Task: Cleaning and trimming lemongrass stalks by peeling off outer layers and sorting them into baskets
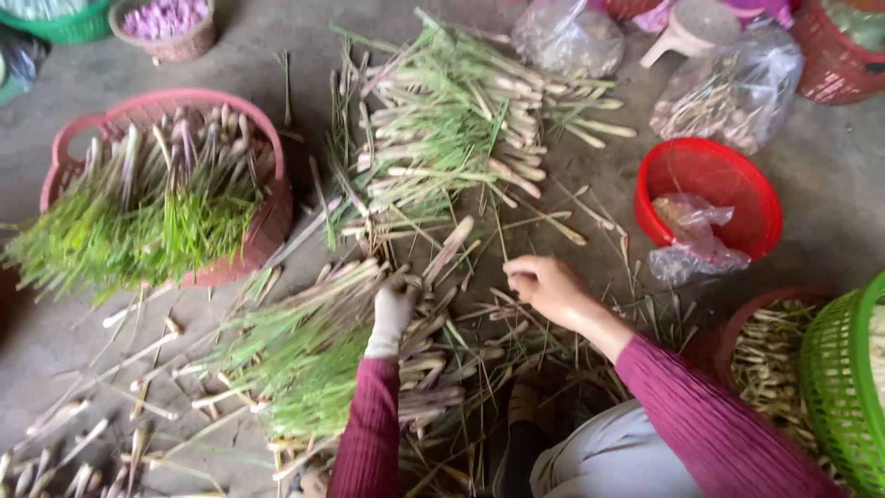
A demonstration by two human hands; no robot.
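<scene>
Lemongrass stalks (313,360), loose bundle on the floor under the gloved left hand (391,318), which lies curled over the pale butt ends. Bare right hand (546,286), just beside it, fingers drawn together, apparently pinching a single stalk. Likely light, stiff and woody at the base, leafy tips limp; best gripped near the butts. Larger heap (452,120) lies beyond both hands.

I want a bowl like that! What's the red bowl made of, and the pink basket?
The red bowl looks like smooth, glossy plastic: bright even colour, thin rim. The pink basket also seems plastic, duller, with a moulded slotted wall and handle opening.
</scene>
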